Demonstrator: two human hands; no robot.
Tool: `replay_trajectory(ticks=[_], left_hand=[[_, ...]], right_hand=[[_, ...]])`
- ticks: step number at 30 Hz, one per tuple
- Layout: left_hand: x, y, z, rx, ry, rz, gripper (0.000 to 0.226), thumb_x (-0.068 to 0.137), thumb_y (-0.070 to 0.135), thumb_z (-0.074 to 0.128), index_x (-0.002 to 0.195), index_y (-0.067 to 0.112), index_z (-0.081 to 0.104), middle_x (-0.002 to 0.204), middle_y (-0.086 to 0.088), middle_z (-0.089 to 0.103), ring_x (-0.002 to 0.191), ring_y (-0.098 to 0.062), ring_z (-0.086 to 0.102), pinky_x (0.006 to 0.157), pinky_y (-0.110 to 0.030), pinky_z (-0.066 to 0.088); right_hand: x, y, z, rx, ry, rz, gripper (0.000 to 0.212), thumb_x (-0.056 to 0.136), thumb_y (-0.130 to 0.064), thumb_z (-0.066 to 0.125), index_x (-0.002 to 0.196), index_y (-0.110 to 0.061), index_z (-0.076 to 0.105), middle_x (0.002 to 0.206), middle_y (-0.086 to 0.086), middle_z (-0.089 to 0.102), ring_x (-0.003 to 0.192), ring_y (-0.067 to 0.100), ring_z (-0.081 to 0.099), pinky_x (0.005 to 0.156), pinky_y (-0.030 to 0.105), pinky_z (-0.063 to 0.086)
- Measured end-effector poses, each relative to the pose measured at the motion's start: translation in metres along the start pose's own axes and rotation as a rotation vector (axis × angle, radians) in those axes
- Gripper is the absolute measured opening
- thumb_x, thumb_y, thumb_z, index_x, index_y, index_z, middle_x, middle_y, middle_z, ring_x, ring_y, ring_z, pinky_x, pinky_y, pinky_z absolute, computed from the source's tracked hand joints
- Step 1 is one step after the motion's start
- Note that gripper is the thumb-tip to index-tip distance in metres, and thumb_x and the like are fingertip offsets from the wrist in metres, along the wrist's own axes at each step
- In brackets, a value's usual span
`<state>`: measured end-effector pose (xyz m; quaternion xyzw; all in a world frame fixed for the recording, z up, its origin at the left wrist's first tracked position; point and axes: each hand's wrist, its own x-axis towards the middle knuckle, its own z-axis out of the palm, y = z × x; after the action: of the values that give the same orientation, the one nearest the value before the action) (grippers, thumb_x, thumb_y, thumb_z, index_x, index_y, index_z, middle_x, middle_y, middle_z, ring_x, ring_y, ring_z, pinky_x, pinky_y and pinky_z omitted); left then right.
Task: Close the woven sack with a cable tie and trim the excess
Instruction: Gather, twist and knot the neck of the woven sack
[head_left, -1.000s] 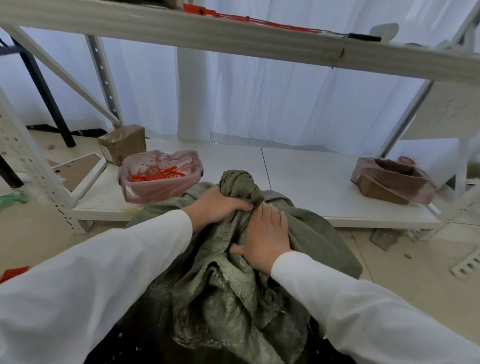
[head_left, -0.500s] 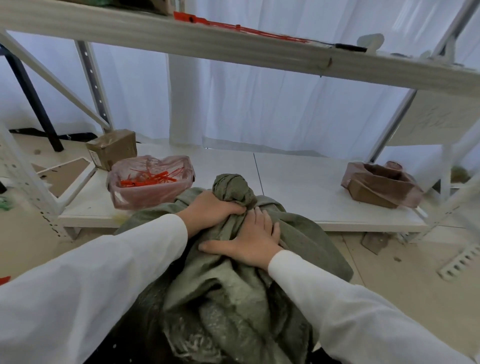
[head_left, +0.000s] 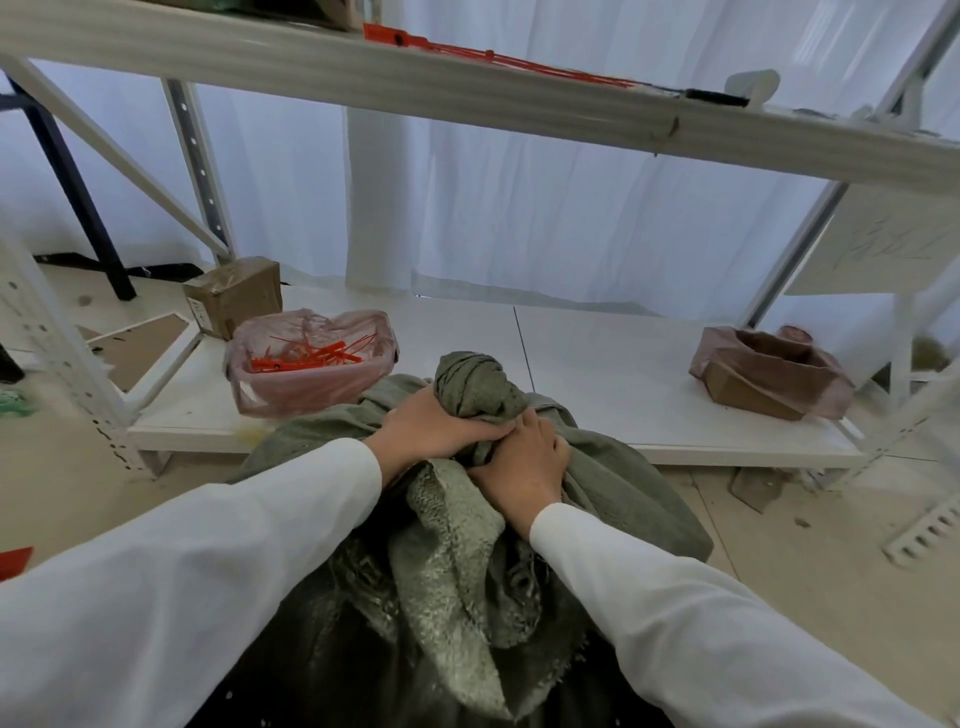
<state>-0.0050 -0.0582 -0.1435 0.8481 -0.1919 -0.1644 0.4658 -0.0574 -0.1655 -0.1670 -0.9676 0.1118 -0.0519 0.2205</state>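
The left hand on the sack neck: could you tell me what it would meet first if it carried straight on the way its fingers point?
The left hand grips the sack's gathered neck, fingers pointing right. Going on, it would probably meet the right hand almost at once, since the two already look to be touching.

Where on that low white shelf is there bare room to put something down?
The shelf lies bare between the pink-lined bin of red ties and the lined box at right. The left end is crowded: bin and cardboard box sit close together.

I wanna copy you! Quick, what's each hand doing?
Left hand: gripping the woven sack's gathered neck.
Right hand: fingers curled on the sack just below.
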Motion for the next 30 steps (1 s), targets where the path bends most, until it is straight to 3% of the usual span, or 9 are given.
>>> replay_trajectory(ticks=[4,8,10,14,19,21,26,28,30], left_hand=[[0.0,-0.019,-0.013,0.134,-0.025,0.102,0.093,0.026,0.082,0.07,0.103,0.029,0.065,0.108,0.005,0.068,0.11,-0.013,0.059,0.103,-0.037,0.043],[0.002,-0.025,-0.015,0.281,-0.085,0.065,0.12,0.02,0.091,0.06,0.126,0.034,0.049,0.135,0.003,0.048,0.133,-0.017,0.036,0.115,-0.042,0.023],[0.0,-0.021,-0.012,0.235,-0.106,0.079,0.109,0.027,0.087,0.064,0.122,0.037,0.051,0.136,0.003,0.05,0.134,-0.017,0.037,0.116,-0.044,0.023],[-0.015,-0.004,-0.002,0.006,-0.047,0.129,0.062,0.038,0.058,0.073,0.095,0.039,0.058,0.118,-0.003,0.064,0.117,-0.02,0.055,0.107,-0.042,0.039],[-0.012,-0.006,-0.005,0.106,-0.045,0.159,0.087,0.036,0.055,0.056,0.107,0.004,0.063,0.111,-0.014,0.067,0.108,-0.028,0.059,0.099,-0.042,0.045],[-0.009,-0.008,-0.007,0.157,-0.069,0.155,0.087,0.038,0.057,0.055,0.107,0.006,0.064,0.11,-0.012,0.067,0.107,-0.026,0.06,0.098,-0.041,0.046],[-0.006,-0.016,-0.006,0.191,-0.021,0.131,0.085,0.038,0.061,0.058,0.109,0.015,0.062,0.108,-0.003,0.067,0.105,-0.02,0.061,0.096,-0.042,0.047],[-0.004,-0.015,-0.004,0.224,-0.006,0.119,0.09,0.037,0.061,0.057,0.111,0.012,0.062,0.111,-0.007,0.067,0.107,-0.024,0.061,0.096,-0.042,0.047],[-0.004,-0.015,-0.002,0.225,-0.023,0.13,0.088,0.038,0.061,0.058,0.11,0.011,0.063,0.108,-0.008,0.069,0.105,-0.025,0.062,0.094,-0.043,0.048]], right_hand=[[0.0,0.002,0.006,0.067,0.06,-0.017,0.046,0.082,-0.042,0.055,0.124,-0.027,0.045,0.124,-0.003,0.045,0.125,0.021,0.034,0.105,0.036,0.02],[-0.002,0.006,0.009,0.067,0.078,-0.047,0.049,0.08,-0.038,0.059,0.125,-0.022,0.043,0.121,-0.002,0.047,0.121,0.021,0.037,0.101,0.034,0.022],[-0.003,0.008,0.007,0.11,0.092,-0.05,0.046,0.082,-0.037,0.058,0.124,-0.023,0.045,0.121,-0.004,0.048,0.12,0.019,0.037,0.099,0.033,0.021],[-0.002,0.007,0.002,0.139,0.076,-0.021,0.036,0.084,-0.037,0.057,0.116,-0.023,0.05,0.121,-0.004,0.051,0.12,0.021,0.039,0.099,0.032,0.024],[0.01,0.009,-0.016,0.136,-0.182,-0.063,0.071,0.061,-0.047,0.078,0.121,-0.023,0.046,0.124,0.001,0.052,0.123,0.024,0.042,0.106,0.038,0.03],[0.019,0.015,-0.036,0.229,-0.409,-0.126,0.084,0.049,-0.046,0.086,0.12,-0.023,0.047,0.123,-0.001,0.056,0.12,0.02,0.049,0.107,0.042,0.037],[0.022,0.026,-0.083,0.417,-0.747,-0.121,0.069,0.065,-0.027,0.082,0.124,-0.024,0.046,0.127,-0.002,0.055,0.116,0.011,0.055,0.105,0.032,0.042],[0.014,0.02,-0.091,0.501,-0.761,-0.126,0.066,0.073,-0.032,0.073,0.129,-0.024,0.039,0.127,-0.006,0.05,0.112,0.007,0.053,0.099,0.022,0.042],[0.01,0.007,-0.091,0.585,-0.595,-0.126,0.078,0.072,-0.055,0.065,0.138,-0.026,0.035,0.131,-0.009,0.046,0.115,0.008,0.049,0.096,0.023,0.039]])
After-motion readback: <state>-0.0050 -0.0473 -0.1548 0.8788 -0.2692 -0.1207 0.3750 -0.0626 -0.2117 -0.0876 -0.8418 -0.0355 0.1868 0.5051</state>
